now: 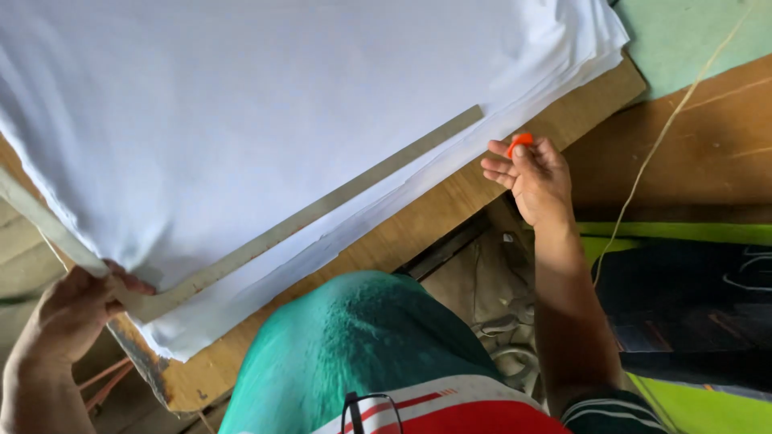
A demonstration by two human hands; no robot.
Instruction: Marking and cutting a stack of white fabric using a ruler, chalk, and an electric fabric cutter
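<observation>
My left hand (68, 309) grips the corner of a large metal L-square (322, 210), fingers (129, 283) curled tight around it where its two arms meet. One arm of the square runs across the lower edge of a stack of white fabric (241, 104) toward the upper right; the other arm runs up and left along the cloth's side edge. The fabric lies in several layers on a wooden bench (450, 201), and its lower corner hangs just below my left hand, near the bench's worn corner.

My right hand (535, 177) is off the cloth, over the bare wood just beside the far end of the square without touching it. Its fingers are closed on a small orange piece (519, 142), pinched at the fingertips; I cannot tell what it is. A thin pale cord (667, 128) trails down to the right of that hand. My teal apron (354, 345) fills the bottom of the view.
</observation>
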